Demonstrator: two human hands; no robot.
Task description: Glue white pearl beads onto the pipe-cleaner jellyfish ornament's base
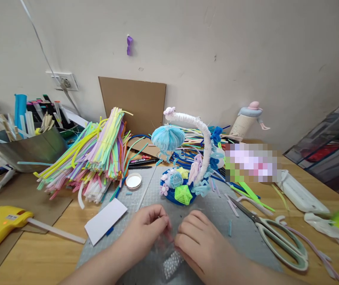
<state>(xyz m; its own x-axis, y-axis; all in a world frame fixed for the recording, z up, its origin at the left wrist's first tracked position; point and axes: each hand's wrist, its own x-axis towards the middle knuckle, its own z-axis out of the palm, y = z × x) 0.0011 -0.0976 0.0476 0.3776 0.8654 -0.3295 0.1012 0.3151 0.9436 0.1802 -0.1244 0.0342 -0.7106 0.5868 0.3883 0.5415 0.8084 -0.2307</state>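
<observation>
My left hand (pixel 153 227) is closed, thumb and forefinger pinched at the edge of a clear plastic bag. Beside it, my right hand (pixel 200 239) is curled with its fingers closed on the same bag. White pearl beads (pixel 173 264) lie in the bag's lower part, below and between my hands. Just beyond my hands stands a pipe-cleaner craft: a dark blue base with a green star (pixel 183 194), a white curved arm (pixel 207 146) and a light blue jellyfish (pixel 168 137) hanging from it.
Scissors (pixel 276 233) lie open at the right of the grey mat (pixel 246 249). At left are a yellow glue gun (pixel 7 221), a white card (pixel 105 221), a round white lid (pixel 133 181) and bundled pipe cleaners (pixel 107 146). Cardboard (pixel 134 103) leans on the wall.
</observation>
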